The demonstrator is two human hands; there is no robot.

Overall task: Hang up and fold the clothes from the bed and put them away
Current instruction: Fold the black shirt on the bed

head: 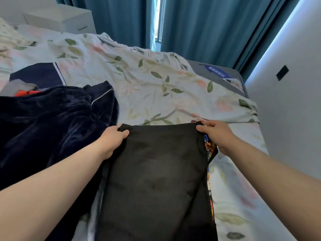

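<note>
A black garment (156,180) with a colourful print showing along its right edge lies stretched out on the near part of the bed (147,84). My left hand (112,138) pinches its far left corner. My right hand (215,134) grips its far right corner. Left of it a heap of dark navy velvet clothes (52,122) with white piping is piled up, with a grey and orange item (22,89) tucked behind the heap.
The bed has a crumpled floral duvet. A white nightstand (60,18) stands at the far left. Teal curtains (199,23) hang behind the bed. A white wall (286,101) runs close along the bed's right side.
</note>
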